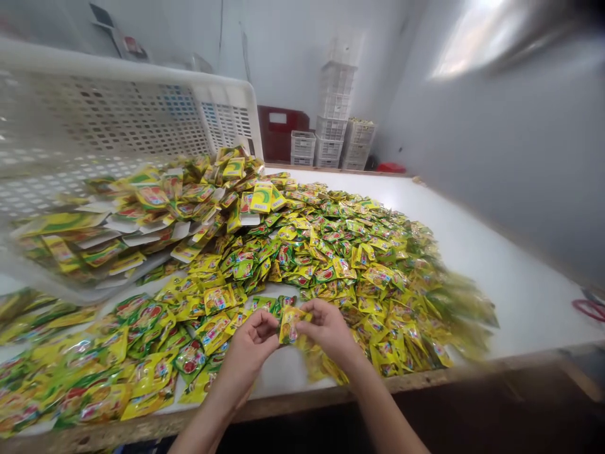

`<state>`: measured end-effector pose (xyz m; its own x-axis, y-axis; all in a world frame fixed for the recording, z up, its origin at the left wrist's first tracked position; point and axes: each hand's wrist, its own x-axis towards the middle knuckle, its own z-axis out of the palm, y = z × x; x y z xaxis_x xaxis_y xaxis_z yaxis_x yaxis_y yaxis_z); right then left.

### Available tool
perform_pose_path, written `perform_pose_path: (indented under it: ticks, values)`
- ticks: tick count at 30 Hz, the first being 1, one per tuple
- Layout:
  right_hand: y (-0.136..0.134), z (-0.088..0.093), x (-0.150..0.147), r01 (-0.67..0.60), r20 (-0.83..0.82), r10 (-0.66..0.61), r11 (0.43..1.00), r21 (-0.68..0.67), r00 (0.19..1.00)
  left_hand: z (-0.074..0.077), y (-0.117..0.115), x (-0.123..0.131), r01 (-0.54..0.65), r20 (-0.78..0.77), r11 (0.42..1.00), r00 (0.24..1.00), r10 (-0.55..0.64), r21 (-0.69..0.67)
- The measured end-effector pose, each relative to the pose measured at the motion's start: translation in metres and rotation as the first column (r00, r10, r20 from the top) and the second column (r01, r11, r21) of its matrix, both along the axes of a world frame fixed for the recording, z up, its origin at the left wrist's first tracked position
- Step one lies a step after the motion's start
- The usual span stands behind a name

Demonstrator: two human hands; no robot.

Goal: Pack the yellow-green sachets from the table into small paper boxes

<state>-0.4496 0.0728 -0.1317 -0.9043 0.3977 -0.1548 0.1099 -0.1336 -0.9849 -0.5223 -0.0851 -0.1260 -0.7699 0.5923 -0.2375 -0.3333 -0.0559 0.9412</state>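
Your right hand (333, 331) has its thumb and fingers closed on a small yellow packet (288, 326), which sits at your fingertips by its right side, its printed face turned up toward you. The packet's left edge lies just beside the curled fingertips of your left hand (255, 340) — you have that thumb and forefinger near it, though I cannot tell whether they pinch it. Both hands are above a bare patch of the white table (278, 373), close to its near edge. Loose packets (345, 268) in yellow and green spread around that patch, heaped thickest beyond your hands. Further left, a white perforated basket (142, 77) lies tipped toward the heap — small yellow boxes (155, 197) fill its mouth.
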Motion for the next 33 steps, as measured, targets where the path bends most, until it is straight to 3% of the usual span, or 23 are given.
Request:
perform_pose_path:
  ticks: [3, 6, 12, 17, 20, 27, 31, 33]
  values:
    - [-0.007, -0.003, -0.003, 0.0, -0.014, 0.002, 0.991, 0.134, 1.0, 0.003, -0.002, 0.006, 0.008, 0.128, 0.999, 0.992, -0.015, 0.054]
    - [-0.011, -0.005, -0.003, 0.013, -0.029, -0.007, 0.983, 0.184, 1.0, -0.005, -0.001, 0.007, -0.06, 0.111, 0.998, 0.992, 0.056, 0.033]
    - [-0.013, 0.002, 0.004, 0.023, 0.013, -0.023, 1.0, 0.004, 1.0, -0.018, -0.001, 0.003, -0.091, 0.289, 0.988, 0.956, 0.051, 0.127]
    - [-0.026, -0.005, 0.003, 0.252, -0.024, -0.267, 0.933, -0.258, 0.963, -0.02, 0.008, 0.008, -0.329, 0.306, 0.928, 0.914, 0.267, 0.175]
    - [-0.041, -0.014, -0.004, 0.301, 0.014, -0.309, 0.912, -0.279, 0.951, -0.019, 0.016, 0.017, -0.396, 0.296, 0.898, 0.896, 0.331, 0.193]
    - [-0.049, -0.029, -0.003, 0.257, -0.02, -0.256, 0.965, 0.046, 0.966, -0.023, 0.008, 0.02, -0.371, 0.084, 0.925, 0.928, 0.364, 0.087]
    - [-0.041, -0.03, 0.0, 0.044, 0.006, -0.045, 0.994, 0.098, 0.999, -0.021, 0.003, 0.013, -0.211, -0.212, 0.976, 0.958, 0.195, -0.054]
    - [-0.038, -0.028, 0.001, 0.034, 0.061, -0.043, 0.99, 0.139, 0.997, -0.015, -0.001, 0.0, -0.174, -0.365, 0.976, 0.924, 0.116, -0.129]
